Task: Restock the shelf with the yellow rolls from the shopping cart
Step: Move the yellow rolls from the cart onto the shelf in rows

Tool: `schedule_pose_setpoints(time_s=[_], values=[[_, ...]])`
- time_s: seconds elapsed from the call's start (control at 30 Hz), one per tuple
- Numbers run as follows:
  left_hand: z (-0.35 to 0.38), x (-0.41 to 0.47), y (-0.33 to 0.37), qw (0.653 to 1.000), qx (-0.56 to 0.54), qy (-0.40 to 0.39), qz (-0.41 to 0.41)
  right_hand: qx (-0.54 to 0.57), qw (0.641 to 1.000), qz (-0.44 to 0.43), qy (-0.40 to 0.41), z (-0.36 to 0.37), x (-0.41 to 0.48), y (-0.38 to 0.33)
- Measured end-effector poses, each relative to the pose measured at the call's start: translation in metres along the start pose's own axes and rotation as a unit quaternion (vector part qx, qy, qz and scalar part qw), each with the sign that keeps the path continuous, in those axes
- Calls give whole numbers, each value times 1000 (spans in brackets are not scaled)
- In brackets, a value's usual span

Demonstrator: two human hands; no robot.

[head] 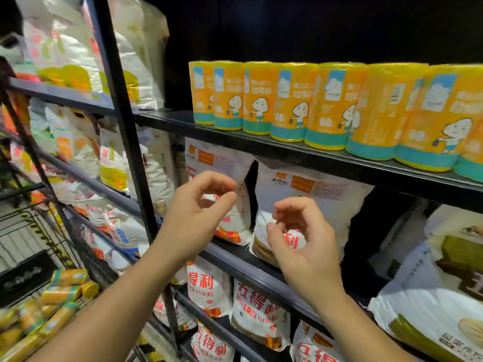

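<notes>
hands both loosely curled, empty: left hand (201,215), right hand (303,244) | yellow rolls (258,100) upright on shelf (261,146) | more in shopping cart (28,226)

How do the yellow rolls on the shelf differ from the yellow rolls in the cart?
Pose: the shelf rolls stand upright; the cart rolls lie on their sides.
Order: the shelf rolls form a tidy side-by-side row along the front edge of the shelf; the cart rolls sit in a loose heap in the shopping cart, pointing different ways.
Shared: yellow wrap, orange label, teal band.
</notes>
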State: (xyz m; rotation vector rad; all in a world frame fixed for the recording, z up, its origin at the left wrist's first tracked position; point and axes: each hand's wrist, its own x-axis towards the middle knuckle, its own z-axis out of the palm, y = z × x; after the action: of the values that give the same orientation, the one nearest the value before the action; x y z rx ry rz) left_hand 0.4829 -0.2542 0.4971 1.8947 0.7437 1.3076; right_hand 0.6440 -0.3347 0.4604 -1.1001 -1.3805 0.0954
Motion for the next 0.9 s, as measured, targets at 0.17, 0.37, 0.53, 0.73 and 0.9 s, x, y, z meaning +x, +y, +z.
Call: schedule_pose_setpoints(time_s=[0.17, 0.37, 0.53, 0.73, 0.9], values=[[-86, -14, -64, 997, -5, 36, -65, 28, 996, 54, -63, 104, -7, 12], [-191, -41, -146, 985, 17, 98, -139, 69, 979, 135, -135, 236, -26, 24], [-272, -76, -204, 963, 48, 150, -220, 98, 958, 182, -198, 336, -44, 32], [-350, -125, -253, 929, 106, 199, -295, 108, 940, 170, -276, 436, -62, 31], [-391, -155, -287, 883, 99, 260, -378, 116, 912, 188, -345, 502, -72, 40]])
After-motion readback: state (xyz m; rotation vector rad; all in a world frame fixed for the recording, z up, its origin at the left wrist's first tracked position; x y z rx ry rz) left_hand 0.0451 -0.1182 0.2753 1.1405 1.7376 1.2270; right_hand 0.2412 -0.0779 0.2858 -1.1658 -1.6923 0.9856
